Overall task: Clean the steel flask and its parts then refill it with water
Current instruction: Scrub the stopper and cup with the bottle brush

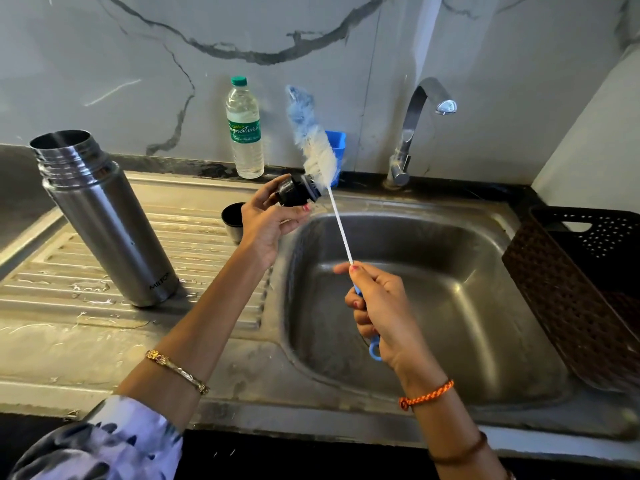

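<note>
The left hand (266,220) holds the black stopper (296,192) above the left rim of the sink (450,306), with its thumb and fingers curled around it. The right hand (381,306) is closed around the blue handle of the brush (317,143), above the basin. The thin white stem goes up and to the left from this hand, and the white and blue bristles touch the stopper on its far side.

The handle is mostly hidden inside the right fist; only its blue ring shows below the hand. Behind the left hand a dark cup (232,218) stands on the drainboard (86,299), partly covered by the hand; it is probably the flask's cap. Behind the bristles a blue box (337,140) is half hidden.

To the left of the left hand the flask (104,220) stands upright and open on the wet drainboard. Beyond the hands a water bottle (244,129) stands against the grey marble wall, and the tap (415,126) rises behind the sink. To the right of the right hand a brown basket (571,299) is cut off by the edge.
</note>
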